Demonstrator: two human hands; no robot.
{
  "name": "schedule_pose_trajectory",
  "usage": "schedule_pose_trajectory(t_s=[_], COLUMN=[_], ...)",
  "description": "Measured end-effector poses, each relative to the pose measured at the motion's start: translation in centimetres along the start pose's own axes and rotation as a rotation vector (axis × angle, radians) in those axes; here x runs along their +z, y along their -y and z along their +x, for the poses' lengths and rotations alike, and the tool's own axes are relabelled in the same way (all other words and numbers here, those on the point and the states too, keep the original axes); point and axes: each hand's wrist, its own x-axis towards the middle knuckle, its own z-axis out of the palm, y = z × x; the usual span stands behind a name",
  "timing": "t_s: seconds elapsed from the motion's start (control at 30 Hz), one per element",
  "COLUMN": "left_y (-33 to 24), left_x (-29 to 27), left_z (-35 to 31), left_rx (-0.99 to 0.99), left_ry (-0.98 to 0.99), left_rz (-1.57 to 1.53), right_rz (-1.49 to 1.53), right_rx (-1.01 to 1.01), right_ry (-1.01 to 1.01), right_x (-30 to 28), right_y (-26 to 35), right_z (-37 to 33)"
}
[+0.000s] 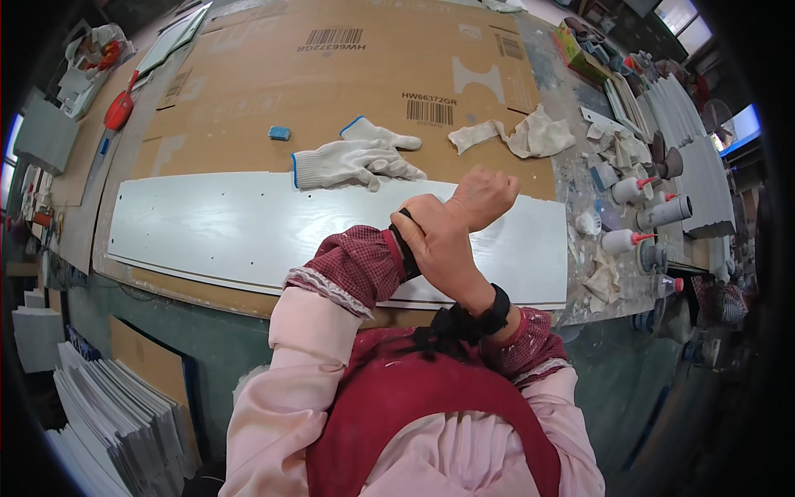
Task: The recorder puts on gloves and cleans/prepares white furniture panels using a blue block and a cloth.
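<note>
Above a long white board [207,224], my two forearms cross. My right hand [435,240] is wrapped round my left wrist, at the black wristband [402,240] beside the checked red cuff. Past it, my left hand [487,197] is curled into a loose fist, and nothing shows in it. A second black band [497,310] circles my right wrist. Just beyond the board's far edge lies a pair of white knit gloves [356,157] with blue trim, partly overlapping the board. A small blue block [279,132] sits to their left on the cardboard.
Flattened cardboard [273,83] covers much of the bench. Crumpled cloth [538,134] lies at the far right of it. White bottles with red nozzles [623,241] stand or lie along the right side. A red scoop-shaped tool [120,108] is at left. Stacked white panels [124,414] lean below left.
</note>
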Motion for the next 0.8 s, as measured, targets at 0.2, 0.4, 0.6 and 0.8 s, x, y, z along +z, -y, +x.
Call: schedule_pose_trajectory(t_s=[0.2,0.4,0.6,0.8], left_y=[-2.0,-0.4,0.6,1.7], left_x=[0.1,0.2,-0.8,-1.4], left_z=[-0.6,-0.1,0.1,0.6], left_rx=[0.085,0.022,-0.112,-0.273], left_ry=[0.132,0.224,0.343,0.433], left_rz=[0.168,0.068,-0.178,-0.275], right_rz=[0.103,0.211,0.497,0.262], right_rx=[0.338,0.496,0.409,0.168], right_ry=[0.059,0.322,0.356,0.333], right_x=[-0.1,-1.7,-1.9,-1.3], right_y=[-2.1,-0.6,-1.2,-0.1], right_z=[3.4,3.0,2.7,2.7])
